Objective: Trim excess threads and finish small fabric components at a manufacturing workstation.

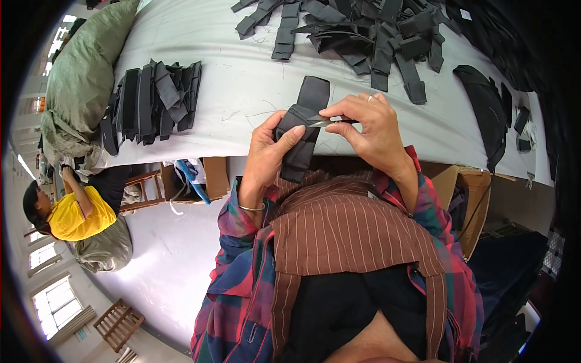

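Grey worktable [242,85], black strap piles [151,100], pale workshop floor [163,254]

One head-worn fisheye looks steeply down, close over the table [242,85].

You have few packages in view. An open brown cardboard box [209,178] stands under the table edge, left of centre in the frame, with blue and white stuff poking out of it. A second open brown box [469,206] sits at the right, below the table edge, with dark contents inside. A big olive-green sack [85,72], stuffed full, leans at the upper left beside the table. One small white label [465,14] shows on dark cloth at the top right. No signs or screens show.
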`<state>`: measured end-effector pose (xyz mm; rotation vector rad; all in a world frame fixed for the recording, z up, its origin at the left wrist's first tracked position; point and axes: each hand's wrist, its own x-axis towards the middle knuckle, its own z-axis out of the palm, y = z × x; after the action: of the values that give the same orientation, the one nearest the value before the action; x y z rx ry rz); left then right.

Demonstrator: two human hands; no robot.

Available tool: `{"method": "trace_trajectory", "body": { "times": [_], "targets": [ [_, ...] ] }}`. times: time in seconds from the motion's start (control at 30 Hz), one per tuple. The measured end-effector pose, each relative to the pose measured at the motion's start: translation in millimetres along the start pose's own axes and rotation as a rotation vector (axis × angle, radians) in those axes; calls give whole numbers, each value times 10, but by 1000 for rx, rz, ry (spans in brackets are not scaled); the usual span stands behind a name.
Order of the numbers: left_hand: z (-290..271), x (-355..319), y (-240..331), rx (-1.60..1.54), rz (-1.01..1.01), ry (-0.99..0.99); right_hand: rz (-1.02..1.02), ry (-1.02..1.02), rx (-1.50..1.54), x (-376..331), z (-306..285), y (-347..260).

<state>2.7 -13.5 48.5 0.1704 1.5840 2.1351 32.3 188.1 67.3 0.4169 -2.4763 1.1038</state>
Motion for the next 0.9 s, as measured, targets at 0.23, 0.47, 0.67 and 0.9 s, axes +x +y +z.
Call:
{"method": "trace_trajectory", "body": {
  "times": [0.23, 0.47, 0.67, 0.9],
  "targets": [
    [-13, -50, 33, -23, 54, 27, -17, 73, -55, -14, -71, 30],
    [-76, 77, 160, 458, 422, 197, 163, 122, 265, -48, -61, -72],
    [-107, 57, -388, -247, -178, 209, 292, -10, 327, -160, 45, -2],
    [-66, 84, -421, -253, -224, 150, 89, -166, 173, -189, 206, 48]
  ]
}}
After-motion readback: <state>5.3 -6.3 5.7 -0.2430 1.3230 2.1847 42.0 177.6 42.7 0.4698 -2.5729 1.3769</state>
